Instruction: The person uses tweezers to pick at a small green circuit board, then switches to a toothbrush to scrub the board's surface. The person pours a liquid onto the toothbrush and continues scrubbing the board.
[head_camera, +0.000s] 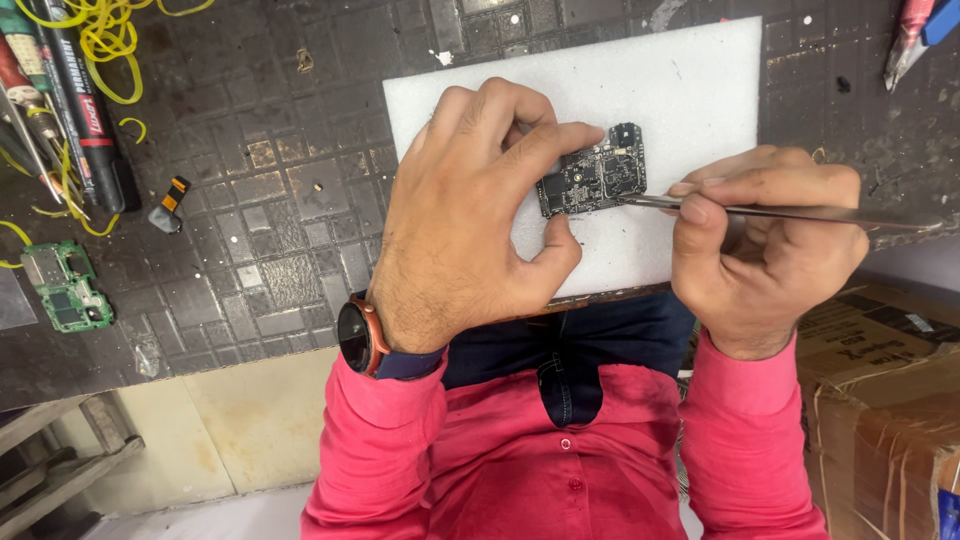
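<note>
A small black circuit board (597, 178) lies on a white foam pad (690, 90) at the near edge of a dark workbench. My left hand (470, 215) pinches the board's left end between forefinger and thumb. My right hand (765, 245) grips metal tweezers (780, 212) whose tip touches the board's right lower edge. A round watch (358, 336) sits on my left wrist, and both arms wear pink sleeves.
A green circuit board (62, 285) lies at the bench's left edge. Marker pens (85, 110) and yellow rubber bands (105, 40) fill the far left corner. A small black-and-orange part (170, 205) lies nearby. Cardboard boxes (885, 400) stand at the lower right.
</note>
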